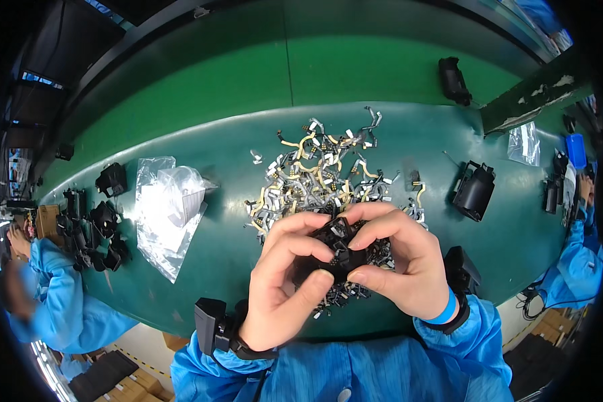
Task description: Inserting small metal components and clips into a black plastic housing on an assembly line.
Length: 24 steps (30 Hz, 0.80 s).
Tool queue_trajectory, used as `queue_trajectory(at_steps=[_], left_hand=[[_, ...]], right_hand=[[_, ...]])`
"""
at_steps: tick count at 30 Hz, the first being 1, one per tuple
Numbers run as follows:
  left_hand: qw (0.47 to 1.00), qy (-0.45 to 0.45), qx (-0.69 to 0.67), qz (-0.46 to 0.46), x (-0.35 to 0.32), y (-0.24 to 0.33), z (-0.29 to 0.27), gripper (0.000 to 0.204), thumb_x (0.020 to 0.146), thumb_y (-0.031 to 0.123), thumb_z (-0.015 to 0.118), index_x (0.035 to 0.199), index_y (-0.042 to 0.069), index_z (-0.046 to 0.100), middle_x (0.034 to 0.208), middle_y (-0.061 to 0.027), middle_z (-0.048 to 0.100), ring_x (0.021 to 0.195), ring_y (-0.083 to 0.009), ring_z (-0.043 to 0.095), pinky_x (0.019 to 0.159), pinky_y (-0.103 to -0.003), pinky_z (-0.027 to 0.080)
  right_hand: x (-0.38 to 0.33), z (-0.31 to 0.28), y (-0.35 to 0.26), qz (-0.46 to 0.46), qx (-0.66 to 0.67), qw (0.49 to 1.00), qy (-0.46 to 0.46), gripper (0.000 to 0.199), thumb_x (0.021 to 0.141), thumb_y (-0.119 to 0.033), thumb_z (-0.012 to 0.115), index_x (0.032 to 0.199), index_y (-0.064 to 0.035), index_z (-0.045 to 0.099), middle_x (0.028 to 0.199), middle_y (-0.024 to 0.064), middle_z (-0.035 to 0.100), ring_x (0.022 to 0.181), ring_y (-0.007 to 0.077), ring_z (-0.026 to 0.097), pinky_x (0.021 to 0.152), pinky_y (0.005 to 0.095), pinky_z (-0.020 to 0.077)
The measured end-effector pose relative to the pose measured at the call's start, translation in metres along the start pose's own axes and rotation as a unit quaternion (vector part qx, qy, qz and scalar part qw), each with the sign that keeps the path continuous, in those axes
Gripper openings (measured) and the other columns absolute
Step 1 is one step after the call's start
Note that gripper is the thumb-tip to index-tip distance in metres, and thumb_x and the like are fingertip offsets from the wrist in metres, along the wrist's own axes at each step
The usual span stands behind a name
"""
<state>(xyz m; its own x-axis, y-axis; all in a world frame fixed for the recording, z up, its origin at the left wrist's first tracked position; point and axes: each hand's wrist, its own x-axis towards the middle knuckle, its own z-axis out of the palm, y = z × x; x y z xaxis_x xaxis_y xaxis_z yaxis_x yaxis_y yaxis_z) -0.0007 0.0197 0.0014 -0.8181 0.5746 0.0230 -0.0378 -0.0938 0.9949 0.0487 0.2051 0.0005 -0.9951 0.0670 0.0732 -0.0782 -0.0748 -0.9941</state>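
Observation:
Between my two hands, over the near middle of the green table, is a black plastic housing (340,249). My left hand (289,271) grips its left side with the thumb below and fingers curled on top. Gripping the opposite side, my right hand (403,258) has its thumb and fingertips pressed against the part. The fingers hide much of its shape. Behind and under the hands spreads a pile of short wire harnesses (315,174) in grey, yellow and black with small white connectors. Both wrists carry black strapped devices.
Clear plastic bags (171,214) lie left of the pile, with several black housings (90,228) farther left. One black housing (474,191) sits at right; another black part (453,80) lies near the far post (536,100). Blue-sleeved co-workers (67,295) sit at both sides.

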Motion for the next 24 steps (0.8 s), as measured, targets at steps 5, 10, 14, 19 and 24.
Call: queue_trajectory(at_steps=[5, 10, 14, 19, 24], left_hand=[[0.997, 0.015, -0.052, -0.048, -0.001, 0.002, -0.002, 0.009, 0.088, -0.003, 0.057, 0.096, 0.0, 0.061, 0.128, -0.0119, 0.043, 0.117, -0.0186, 0.046, 0.096, -0.032, 0.039], [0.998, 0.005, -0.027, -0.061, -0.002, 0.002, -0.005, 0.005, 0.088, -0.002, 0.058, 0.093, -0.001, 0.06, 0.123, -0.0106, 0.044, 0.11, -0.0153, 0.047, 0.092, -0.03, 0.04], [0.999, 0.009, -0.025, -0.036, -0.002, 0.002, -0.001, 0.004, 0.088, -0.002, 0.057, 0.091, 0.0, 0.059, 0.12, -0.0115, 0.044, 0.113, -0.0189, 0.048, 0.095, -0.032, 0.039], [0.996, 0.03, 0.05, 0.067, -0.003, 0.001, 0.003, 0.004, 0.088, -0.001, 0.057, 0.091, 0.0, 0.057, 0.118, -0.0153, 0.044, 0.116, -0.0261, 0.05, 0.1, -0.038, 0.039], [0.986, 0.055, 0.105, 0.115, -0.005, -0.003, 0.004, 0.007, 0.084, -0.001, 0.06, 0.091, 0.001, 0.058, 0.116, -0.0167, 0.045, 0.115, -0.0299, 0.051, 0.099, -0.043, 0.041]], right_hand=[[0.002, 0.0, 0.002, -0.009, -0.043, 0.999, -0.018, 0.032, 0.068, -0.004, 0.08, 0.096, -0.0074, 0.064, 0.114, 0.0107, 0.061, 0.111, 0.0287, 0.056, 0.098, 0.0406, 0.0405], [0.004, -0.003, -0.003, -0.055, -0.117, 0.991, -0.045, 0.033, 0.065, -0.007, 0.082, 0.094, -0.01, 0.066, 0.114, 0.0097, 0.062, 0.115, 0.0328, 0.053, 0.102, 0.0456, 0.0368], [0.007, -0.005, -0.007, -0.077, -0.134, 0.985, -0.072, 0.032, 0.065, -0.007, 0.083, 0.093, -0.0102, 0.066, 0.114, 0.01, 0.062, 0.116, 0.0346, 0.052, 0.102, 0.0458, 0.0373], [0.005, -0.005, -0.004, -0.089, -0.115, 0.986, -0.077, 0.031, 0.066, -0.007, 0.082, 0.093, -0.0095, 0.067, 0.11, 0.0101, 0.064, 0.116, 0.035, 0.053, 0.101, 0.0469, 0.0374], [0.006, -0.002, -0.005, -0.103, -0.115, 0.985, -0.077, 0.03, 0.067, -0.006, 0.081, 0.094, -0.0096, 0.067, 0.107, 0.0085, 0.065, 0.114, 0.035, 0.054, 0.102, 0.0476, 0.0365]])
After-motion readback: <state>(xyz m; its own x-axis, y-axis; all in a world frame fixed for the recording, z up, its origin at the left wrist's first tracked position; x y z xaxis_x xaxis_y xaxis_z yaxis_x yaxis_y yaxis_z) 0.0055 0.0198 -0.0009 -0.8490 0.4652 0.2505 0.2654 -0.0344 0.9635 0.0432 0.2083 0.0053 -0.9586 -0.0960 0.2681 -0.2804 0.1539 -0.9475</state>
